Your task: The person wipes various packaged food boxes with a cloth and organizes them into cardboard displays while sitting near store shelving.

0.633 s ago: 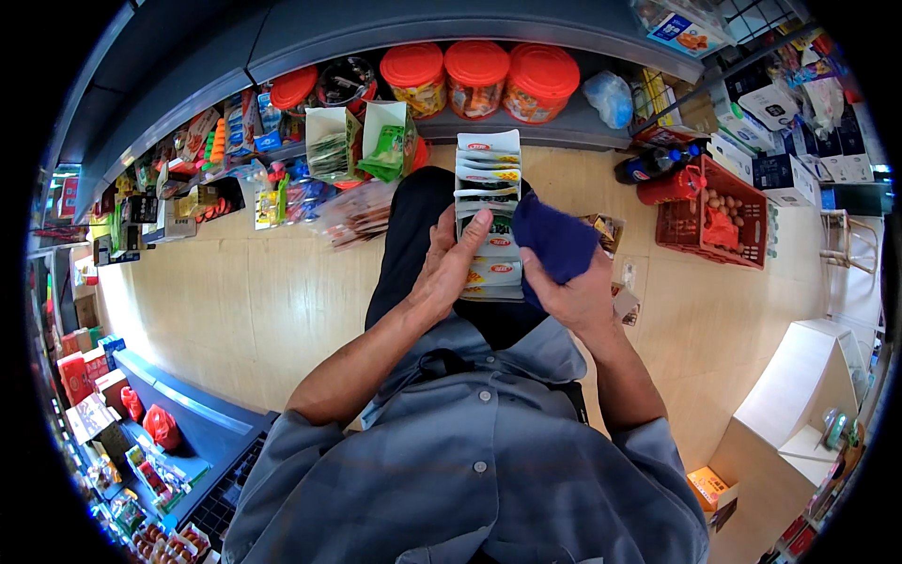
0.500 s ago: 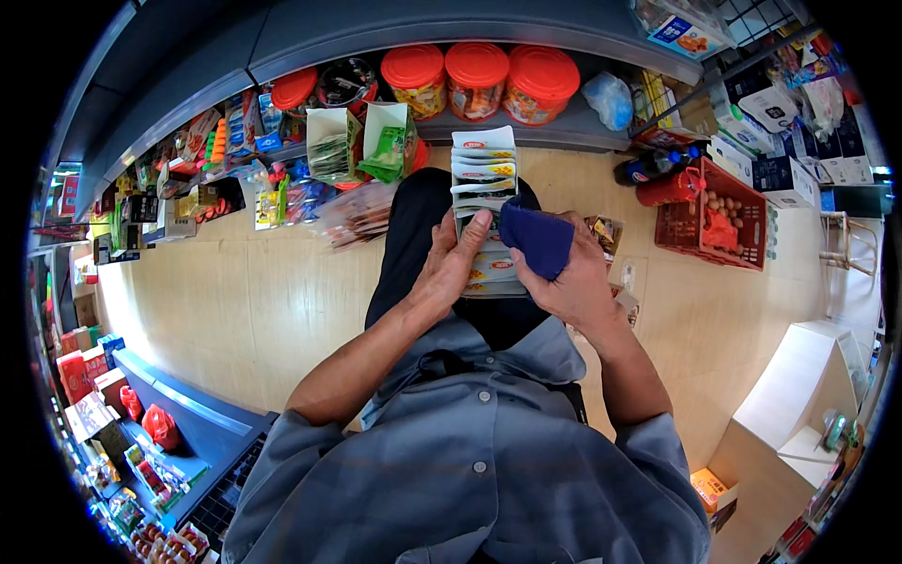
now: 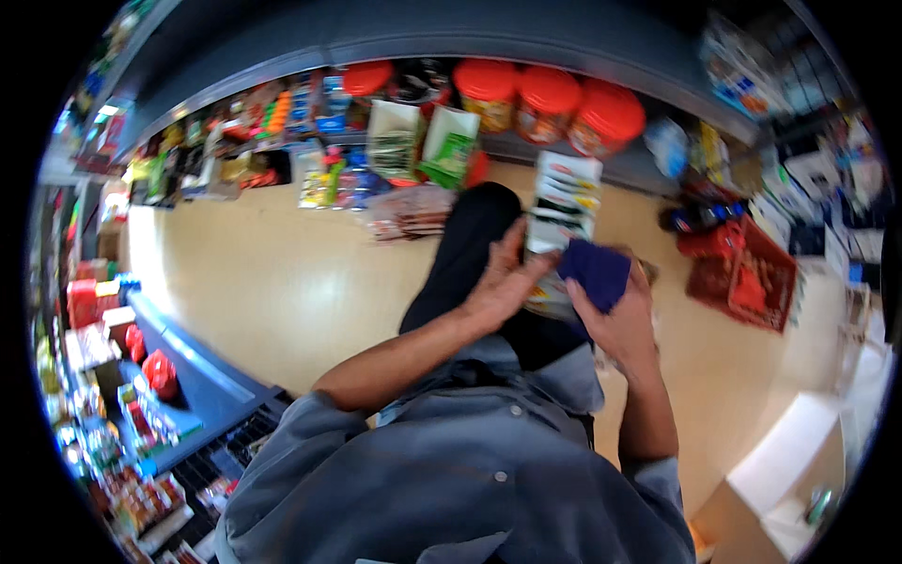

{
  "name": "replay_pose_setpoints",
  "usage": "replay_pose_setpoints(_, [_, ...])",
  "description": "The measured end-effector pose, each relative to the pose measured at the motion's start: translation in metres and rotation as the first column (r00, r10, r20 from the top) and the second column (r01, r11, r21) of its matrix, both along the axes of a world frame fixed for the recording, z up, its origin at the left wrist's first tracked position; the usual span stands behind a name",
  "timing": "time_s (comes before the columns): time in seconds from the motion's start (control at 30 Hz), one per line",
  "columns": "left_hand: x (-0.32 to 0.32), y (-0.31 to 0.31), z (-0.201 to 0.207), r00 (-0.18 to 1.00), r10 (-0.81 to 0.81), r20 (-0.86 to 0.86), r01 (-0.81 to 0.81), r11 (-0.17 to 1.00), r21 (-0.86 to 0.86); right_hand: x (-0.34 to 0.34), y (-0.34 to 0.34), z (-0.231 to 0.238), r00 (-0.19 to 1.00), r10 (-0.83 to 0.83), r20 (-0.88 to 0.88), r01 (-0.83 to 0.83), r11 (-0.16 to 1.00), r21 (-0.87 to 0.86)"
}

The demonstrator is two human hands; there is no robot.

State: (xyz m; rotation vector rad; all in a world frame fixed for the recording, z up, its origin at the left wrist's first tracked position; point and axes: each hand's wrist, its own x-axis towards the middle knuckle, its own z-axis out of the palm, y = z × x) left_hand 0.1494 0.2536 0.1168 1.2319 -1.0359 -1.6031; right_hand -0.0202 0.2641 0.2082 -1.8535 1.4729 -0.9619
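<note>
A long row of white packets (image 3: 566, 193) with yellow and red marks stands over my lap, pointing away from me. Whether a box encloses them is blurred. My left hand (image 3: 505, 289) grips the row's left side, its thumb laid across the packets. Bunched in my right hand (image 3: 622, 324) is a dark purple cloth (image 3: 598, 273), held against the right side of the packets. The cloth and both hands hide the middle of the row. My dark-trousered knee (image 3: 484, 211) shows just left of the packets.
Red-lidded tubs (image 3: 550, 91) line the low shelf ahead, beside open boxes of green packets (image 3: 449, 155). Flat packs (image 3: 411, 211) lie on the floor. A red crate (image 3: 742, 282) with eggs stands right, near dark bottles (image 3: 700, 217). A blue-grey shelf (image 3: 211, 395) is at lower left.
The view has turned, so shelf, crate and hands sit elsewhere in the picture, with more blur. My left hand still holds the packets, and the purple cloth remains in my right hand against them.
</note>
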Motion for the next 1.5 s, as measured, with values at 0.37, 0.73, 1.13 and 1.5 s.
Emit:
replay_pose_setpoints(0.37, [0.014, -0.003, 0.018, 0.855, 0.014, -0.518, 0.141, 0.956, 0.258, 0.004, -0.024, -0.053, 0.478, -0.492, 0.727, 0.315, 0.869, 0.381])
replay_pose_setpoints(0.73, [0.043, -0.004, 0.042, 0.735, 0.147, -0.662, 0.251, 0.848, 0.467, 0.026, -0.021, -0.008, 0.983, -0.096, 0.153, 0.115, 0.986, -0.121])
replay_pose_setpoints(1.13, [0.048, -0.011, 0.052, 0.745, 0.186, -0.640, 0.095, 0.921, 0.377, 0.045, -0.009, -0.017, 0.945, -0.112, 0.308, 0.156, 0.980, -0.121])
replay_pose_setpoints(1.5, [0.006, -0.029, 0.076, 0.794, 0.251, -0.554, -0.039, 0.930, 0.365, 0.060, 0.022, -0.012, 0.758, -0.248, 0.603, 0.323, 0.946, -0.018])
